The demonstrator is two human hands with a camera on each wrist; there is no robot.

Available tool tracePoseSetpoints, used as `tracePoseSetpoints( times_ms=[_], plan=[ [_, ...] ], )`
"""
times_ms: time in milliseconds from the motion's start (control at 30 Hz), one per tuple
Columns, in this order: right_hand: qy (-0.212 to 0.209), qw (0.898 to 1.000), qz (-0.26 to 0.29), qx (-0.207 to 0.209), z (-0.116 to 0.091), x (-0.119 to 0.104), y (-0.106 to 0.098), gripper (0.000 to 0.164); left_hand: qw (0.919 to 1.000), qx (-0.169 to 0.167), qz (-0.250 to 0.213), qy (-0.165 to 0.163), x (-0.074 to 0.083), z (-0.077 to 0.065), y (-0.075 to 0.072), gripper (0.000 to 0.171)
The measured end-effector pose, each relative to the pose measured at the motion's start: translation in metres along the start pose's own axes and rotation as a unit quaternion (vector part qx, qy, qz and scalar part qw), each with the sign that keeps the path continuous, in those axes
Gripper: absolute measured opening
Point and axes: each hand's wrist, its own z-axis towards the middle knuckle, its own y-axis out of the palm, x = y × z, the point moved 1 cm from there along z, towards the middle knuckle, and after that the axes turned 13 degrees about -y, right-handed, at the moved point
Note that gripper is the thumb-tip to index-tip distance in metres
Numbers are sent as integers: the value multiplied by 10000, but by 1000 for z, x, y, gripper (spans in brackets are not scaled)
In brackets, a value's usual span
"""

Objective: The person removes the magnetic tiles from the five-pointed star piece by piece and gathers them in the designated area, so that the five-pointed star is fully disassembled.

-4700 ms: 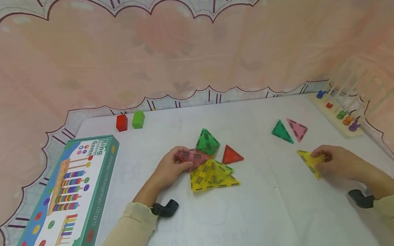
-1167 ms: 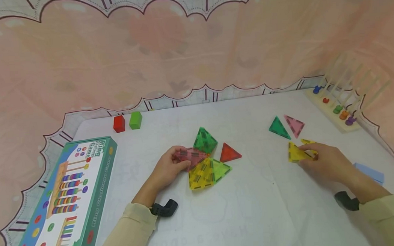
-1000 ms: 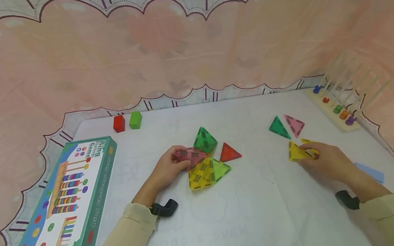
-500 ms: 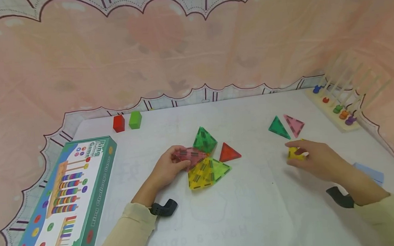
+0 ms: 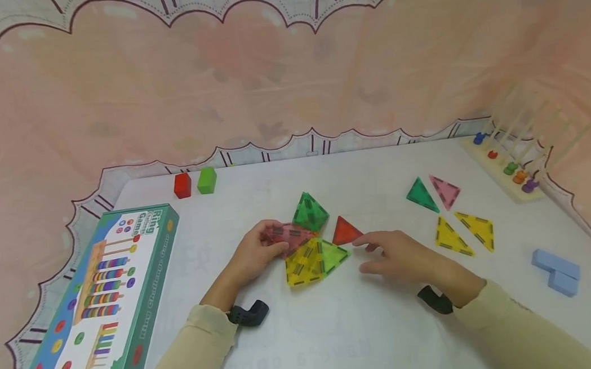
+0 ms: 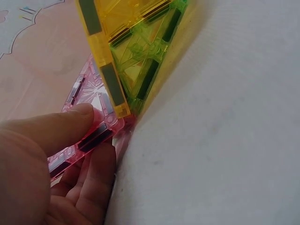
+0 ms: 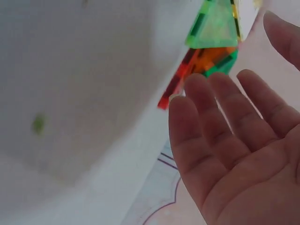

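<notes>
Head view: best to steady the pink piece (image 5: 293, 236) on the desk (image 5: 344, 317) with the left hand (image 5: 249, 255) and approach the red tile (image 5: 346, 231), farther right, softly with the right hand (image 5: 398, 255). Left wrist: narrow grip, pinching the pink piece. Right wrist: released grip, fingers loosely spread, beside the red tile; impossible to tell whether touching.

Pink tile (image 5: 292, 237) partly behind left hand (image 5: 251, 252)
</notes>
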Motion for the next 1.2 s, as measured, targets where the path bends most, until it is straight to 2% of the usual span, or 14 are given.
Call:
tracePoseSetpoints(
  times_ms=[167, 367, 600, 800, 1000, 1200],
  plan=[
    [322, 9992, -192, 169, 10, 6, 1, 52, 10000, 20, 15, -16, 1, 0, 0, 40],
    [510, 9985, 165, -88, 18, 12, 3, 54, 10000, 5, 27, -69, 1, 0, 1, 40],
    [122, 9986, 431, -276, 22, 8, 9, 52, 9999, 48, 79, -39, 3, -1, 2, 41],
    [174, 9981, 547, -209, 22, 8, 10, 48, 9999, 110, 61, -1, 3, -5, 4, 38],
    [187, 9980, 584, -182, 19, 8, 9, 49, 9983, 418, 391, 98, 2, -15, 6, 39],
    [180, 9970, 747, -116, 15, 5, 10, 48, 9921, 797, 906, 353, 2, -29, 6, 33]
  ],
)
